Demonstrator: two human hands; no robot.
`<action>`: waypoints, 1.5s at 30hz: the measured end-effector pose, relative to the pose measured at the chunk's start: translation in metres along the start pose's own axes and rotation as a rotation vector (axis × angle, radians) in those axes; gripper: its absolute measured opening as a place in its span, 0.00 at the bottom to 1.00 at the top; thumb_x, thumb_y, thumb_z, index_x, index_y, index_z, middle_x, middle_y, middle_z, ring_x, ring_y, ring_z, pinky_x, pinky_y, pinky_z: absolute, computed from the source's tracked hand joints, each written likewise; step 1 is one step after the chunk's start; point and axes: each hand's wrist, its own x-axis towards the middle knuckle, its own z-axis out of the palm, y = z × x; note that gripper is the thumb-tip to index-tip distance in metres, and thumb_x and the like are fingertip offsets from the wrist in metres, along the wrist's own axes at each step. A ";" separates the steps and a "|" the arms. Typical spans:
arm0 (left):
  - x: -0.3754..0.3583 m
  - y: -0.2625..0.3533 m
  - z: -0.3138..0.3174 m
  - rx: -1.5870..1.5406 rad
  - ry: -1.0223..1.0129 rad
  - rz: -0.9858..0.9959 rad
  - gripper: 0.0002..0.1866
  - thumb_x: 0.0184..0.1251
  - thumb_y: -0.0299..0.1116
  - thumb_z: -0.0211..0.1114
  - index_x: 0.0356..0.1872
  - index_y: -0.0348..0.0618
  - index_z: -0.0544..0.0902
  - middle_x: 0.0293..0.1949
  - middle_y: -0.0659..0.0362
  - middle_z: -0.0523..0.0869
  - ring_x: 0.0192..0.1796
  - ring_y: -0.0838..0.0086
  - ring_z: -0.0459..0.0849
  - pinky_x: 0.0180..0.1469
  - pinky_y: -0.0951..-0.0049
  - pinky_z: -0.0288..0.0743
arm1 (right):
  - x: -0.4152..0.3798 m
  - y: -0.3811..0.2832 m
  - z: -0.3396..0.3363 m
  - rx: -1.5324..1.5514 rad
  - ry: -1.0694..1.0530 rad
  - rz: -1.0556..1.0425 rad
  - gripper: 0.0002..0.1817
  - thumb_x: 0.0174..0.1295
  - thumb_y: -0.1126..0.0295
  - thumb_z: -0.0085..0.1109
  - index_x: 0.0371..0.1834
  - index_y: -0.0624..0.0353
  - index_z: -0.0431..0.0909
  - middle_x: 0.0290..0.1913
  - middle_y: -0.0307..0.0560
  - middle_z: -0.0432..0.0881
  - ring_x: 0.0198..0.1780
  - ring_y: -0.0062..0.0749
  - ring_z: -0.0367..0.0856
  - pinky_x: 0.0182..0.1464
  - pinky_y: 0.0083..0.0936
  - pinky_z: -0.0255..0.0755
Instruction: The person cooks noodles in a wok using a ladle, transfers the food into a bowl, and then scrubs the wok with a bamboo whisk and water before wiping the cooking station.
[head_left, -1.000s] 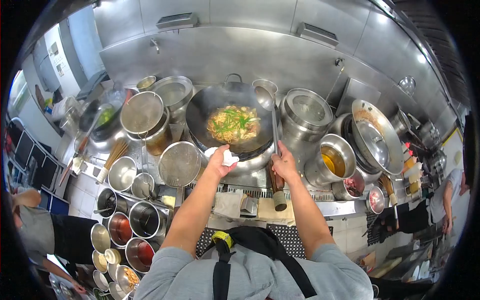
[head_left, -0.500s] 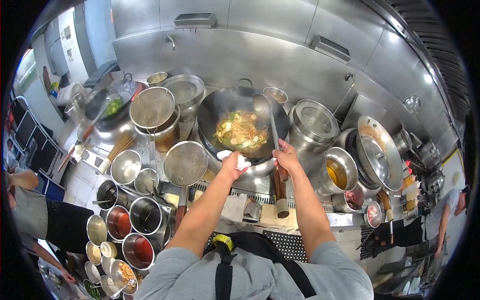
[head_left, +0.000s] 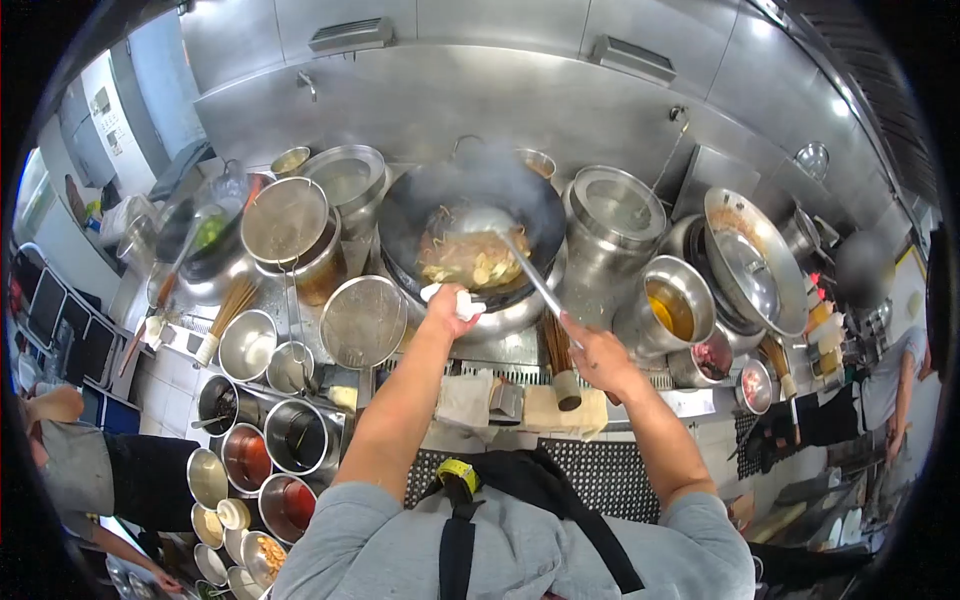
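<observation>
A dark wok [head_left: 400,215] sits on the middle burner, with noodles and vegetables [head_left: 475,260] inside and steam rising. My left hand [head_left: 450,312] is closed on a white cloth [head_left: 468,303] at the wok's near rim. Closed around the handle of a long metal ladle [head_left: 540,283] is my right hand [head_left: 603,362], right of and nearer than the wok. The ladle's bowl rests in the wok against the food, partly veiled by steam. A bamboo brush [head_left: 567,380] lies between my hands on the counter edge.
Strainers [head_left: 364,322] and sauce pots [head_left: 296,432] stand to the left, beyond them a second wok [head_left: 180,225] with greens. On the right are a lidded pot [head_left: 618,205], an oil pot [head_left: 668,310] and a tilted wok [head_left: 757,262]. People stand at far left [head_left: 75,470] and far right [head_left: 890,385].
My right hand has moved right and back toward me. The ladle's bowl has gone down into the food, which has shifted in the wok. Steam is thicker, and the view has shifted.
</observation>
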 end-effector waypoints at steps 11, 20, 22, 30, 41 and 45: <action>-0.108 -0.017 0.038 -0.034 -0.041 0.060 0.08 0.59 0.36 0.55 0.38 0.48 0.73 0.33 0.58 0.77 0.39 0.61 0.78 0.35 0.59 0.75 | -0.044 -0.036 -0.087 0.135 -0.337 -0.028 0.29 0.56 0.70 0.56 0.64 0.53 0.64 0.35 0.61 0.80 0.33 0.50 0.80 0.37 0.35 0.71; -0.095 -0.107 -0.037 0.036 -0.039 -0.088 0.12 0.62 0.31 0.48 0.47 0.51 0.70 0.41 0.55 0.77 0.40 0.59 0.79 0.41 0.48 0.77 | 0.008 -0.036 -0.036 -0.002 -0.021 -0.097 0.29 0.56 0.71 0.52 0.64 0.56 0.63 0.40 0.64 0.78 0.42 0.59 0.76 0.50 0.42 0.68; -0.085 -0.098 -0.024 -0.113 -0.079 0.000 0.09 0.60 0.30 0.48 0.42 0.48 0.70 0.37 0.53 0.78 0.37 0.58 0.79 0.34 0.54 0.75 | -0.005 -0.042 -0.043 0.064 -0.015 -0.121 0.28 0.56 0.71 0.52 0.63 0.57 0.63 0.39 0.64 0.78 0.41 0.59 0.77 0.48 0.42 0.69; -0.140 -0.030 0.028 0.001 -0.065 0.033 0.08 0.61 0.37 0.54 0.40 0.52 0.72 0.35 0.59 0.77 0.37 0.62 0.79 0.36 0.58 0.74 | -0.074 -0.048 -0.113 0.213 -0.335 0.023 0.29 0.57 0.73 0.57 0.64 0.53 0.64 0.30 0.51 0.81 0.20 0.25 0.75 0.28 0.26 0.71; -0.094 -0.120 -0.031 -0.093 -0.070 -0.060 0.11 0.59 0.28 0.51 0.44 0.48 0.70 0.37 0.54 0.77 0.38 0.59 0.78 0.37 0.50 0.76 | -0.005 -0.038 -0.051 -0.095 0.028 -0.149 0.29 0.55 0.73 0.55 0.62 0.60 0.64 0.32 0.65 0.78 0.37 0.58 0.77 0.43 0.40 0.69; -0.104 -0.094 -0.003 -0.160 -0.097 -0.001 0.09 0.64 0.32 0.47 0.45 0.47 0.69 0.38 0.53 0.77 0.39 0.57 0.79 0.37 0.52 0.77 | -0.025 -0.040 -0.064 0.008 0.052 -0.223 0.29 0.54 0.74 0.56 0.62 0.61 0.64 0.37 0.65 0.78 0.37 0.59 0.77 0.43 0.38 0.70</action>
